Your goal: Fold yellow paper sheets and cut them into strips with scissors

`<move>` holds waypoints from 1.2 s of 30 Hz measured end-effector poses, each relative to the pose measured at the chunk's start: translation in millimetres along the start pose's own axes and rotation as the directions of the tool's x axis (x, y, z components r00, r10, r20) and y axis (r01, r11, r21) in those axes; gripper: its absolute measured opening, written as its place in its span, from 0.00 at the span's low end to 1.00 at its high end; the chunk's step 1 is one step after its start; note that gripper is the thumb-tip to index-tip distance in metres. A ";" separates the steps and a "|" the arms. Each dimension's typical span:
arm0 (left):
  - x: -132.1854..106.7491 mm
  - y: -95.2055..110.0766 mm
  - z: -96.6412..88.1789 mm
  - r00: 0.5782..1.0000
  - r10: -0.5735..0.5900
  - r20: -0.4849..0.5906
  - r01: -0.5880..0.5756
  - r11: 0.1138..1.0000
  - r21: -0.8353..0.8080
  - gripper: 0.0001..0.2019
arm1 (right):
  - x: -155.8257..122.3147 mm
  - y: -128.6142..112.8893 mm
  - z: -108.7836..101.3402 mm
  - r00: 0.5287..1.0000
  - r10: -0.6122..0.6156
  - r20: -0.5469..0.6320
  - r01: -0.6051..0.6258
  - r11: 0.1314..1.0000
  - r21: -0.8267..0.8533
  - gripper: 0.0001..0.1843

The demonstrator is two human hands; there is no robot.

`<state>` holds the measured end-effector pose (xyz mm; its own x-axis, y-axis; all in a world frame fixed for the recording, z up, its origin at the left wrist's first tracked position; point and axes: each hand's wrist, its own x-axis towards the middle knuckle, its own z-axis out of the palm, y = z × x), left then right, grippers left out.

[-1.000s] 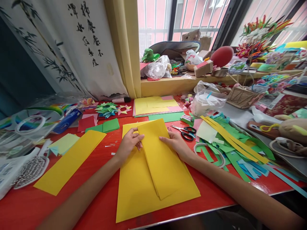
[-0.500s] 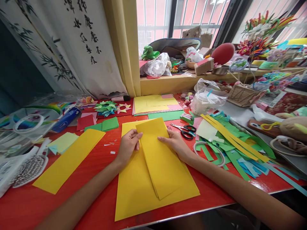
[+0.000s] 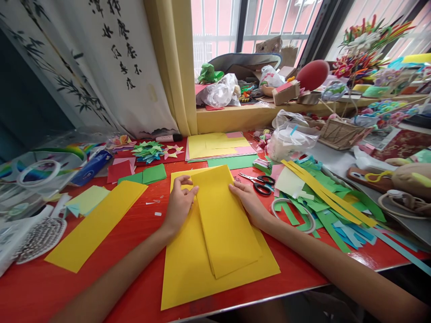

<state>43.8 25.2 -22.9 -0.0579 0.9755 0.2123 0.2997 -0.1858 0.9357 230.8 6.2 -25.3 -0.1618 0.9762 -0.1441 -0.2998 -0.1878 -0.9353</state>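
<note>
A folded yellow paper strip [image 3: 224, 220] lies lengthwise on a larger yellow sheet [image 3: 188, 269] on the red table [image 3: 141, 251]. My left hand [image 3: 178, 202] pinches the strip's left edge near its far end, fingers curled. My right hand [image 3: 247, 199] grips the strip's right edge, fingertips on the paper. Both hands sit at the strip's far end, one on each side.
Black-handled scissors [image 3: 261, 183] lie just right of my right hand. Green, yellow and blue paper offcuts [image 3: 323, 202] pile at the right. Another yellow strip [image 3: 97, 224] lies at the left. Coloured sheets [image 3: 218, 147] and folded paper stars [image 3: 150, 151] sit behind. A cluttered windowsill [image 3: 256, 114] runs along the back.
The folded strip has been turned straighter, its near end swung left. My left hand shifted a little forward and its fingers curled more; my right hand slid to the strip's right edge.
</note>
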 end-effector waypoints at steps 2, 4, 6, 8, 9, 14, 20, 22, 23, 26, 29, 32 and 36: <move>-3.0 2.4 0.0 0.992 0.096 -0.081 -0.078 0.977 0.196 0.13 | -2.2 -1.0 2.6 1.000 0.009 -0.028 -0.009 1.000 -0.006 0.13; -8.6 7.5 0.4 0.987 0.157 0.028 -0.155 0.903 0.401 0.08 | -5.8 -2.1 7.0 1.000 0.019 -0.020 -0.019 1.000 0.005 0.12; -16.0 14.6 1.6 0.973 0.127 0.194 -0.216 0.804 0.554 0.12 | -10.5 -3.3 12.6 0.999 0.010 0.047 -0.011 0.999 0.033 0.13; -23.4 22.6 3.0 0.962 0.085 0.259 -0.241 0.709 0.663 0.17 | -15.4 -4.5 18.0 0.993 -0.017 0.121 0.012 0.999 0.038 0.14; -26.6 26.5 3.5 0.963 0.077 0.259 -0.242 0.670 0.701 0.19 | -17.6 -5.1 20.2 0.990 -0.030 0.141 0.027 0.999 0.023 0.15; -37.0 41.2 3.3 0.953 0.055 0.297 -0.271 0.593 0.759 0.29 | -23.2 -4.1 23.8 0.988 -0.094 0.120 0.112 0.982 -0.155 0.16; -38.4 48.6 0.5 0.947 -0.037 0.320 -0.218 0.658 0.721 0.29 | -25.6 0.6 23.8 0.989 -0.084 0.118 0.112 0.960 -0.258 0.21; -36.1 51.4 -2.7 0.953 -0.044 0.300 -0.180 0.714 0.677 0.24 | -25.4 1.3 24.4 0.990 -0.077 0.118 0.104 0.965 -0.241 0.21; -34.8 53.3 -5.1 0.957 -0.037 0.287 -0.165 0.748 0.643 0.22 | -24.8 1.8 24.6 0.990 -0.071 0.120 0.096 0.972 -0.215 0.20; -30.0 60.6 -14.4 0.976 0.004 0.219 -0.116 0.858 0.501 0.14 | -21.6 4.3 23.4 0.991 -0.040 0.126 0.051 0.995 -0.087 0.17; -24.0 66.2 -22.8 0.995 0.008 0.095 -0.033 0.964 0.266 0.08 | -17.4 6.9 20.0 0.994 0.028 0.108 -0.029 1.000 0.009 0.15; -16.4 63.5 -26.1 0.997 -0.073 0.011 0.073 0.994 -0.077 0.09 | -13.9 7.5 16.1 0.993 0.077 0.090 -0.082 0.995 0.060 0.14; -7.2 45.7 -23.6 0.976 -0.187 0.113 0.204 0.964 -0.173 0.07 | -9.8 6.2 12.8 0.997 0.071 0.034 -0.073 0.993 0.090 0.12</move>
<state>35.5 6.9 24.9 -0.0052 1.0000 0.0008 0.1126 -0.0002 0.9936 218.6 -6.0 -25.5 -0.2145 0.9563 -0.1986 -0.3709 -0.2679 -0.8892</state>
